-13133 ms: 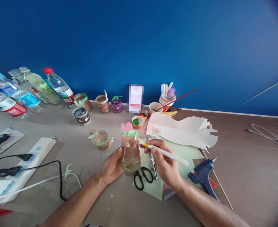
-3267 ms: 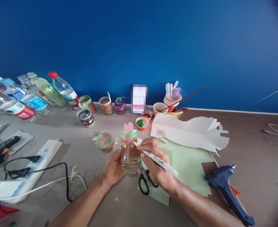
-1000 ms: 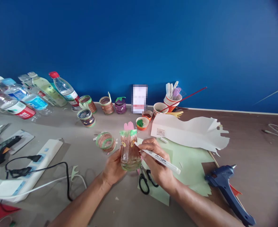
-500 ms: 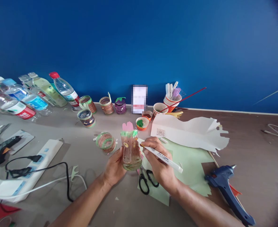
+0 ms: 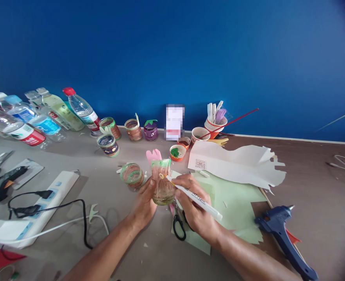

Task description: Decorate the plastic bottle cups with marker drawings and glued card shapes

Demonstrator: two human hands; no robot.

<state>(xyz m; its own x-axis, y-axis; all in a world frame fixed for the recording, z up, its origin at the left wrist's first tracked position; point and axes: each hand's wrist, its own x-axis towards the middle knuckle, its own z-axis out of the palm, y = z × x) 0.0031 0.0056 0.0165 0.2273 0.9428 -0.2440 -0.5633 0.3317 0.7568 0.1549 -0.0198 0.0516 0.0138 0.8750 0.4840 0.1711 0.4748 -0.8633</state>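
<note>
Both forearms were bare, with no sleeves in view; the left hand (image 5: 144, 203) and right hand (image 5: 194, 208) wore neither gloves nor rings.

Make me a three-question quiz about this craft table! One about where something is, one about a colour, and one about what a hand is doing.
1. Where are the scissors?
A. on the green paper, just below the decorated bottle piece
B. inside the cup of pens
C. on the power strip

2. What colour is the glue gun?
A. red
B. blue
C. yellow

3. What is the right hand doing?
A. lying flat and empty
B. gripping the scissors
C. holding a white marker with its tip on the bottle piece

Answers:
1 A, the black handles lie on the paper's near corner, below the bottle piece.
2 B, its body is dark blue, lying at the right of the table.
3 C, the fingers pinch the marker while the left hand steadies the bottle piece.
</note>
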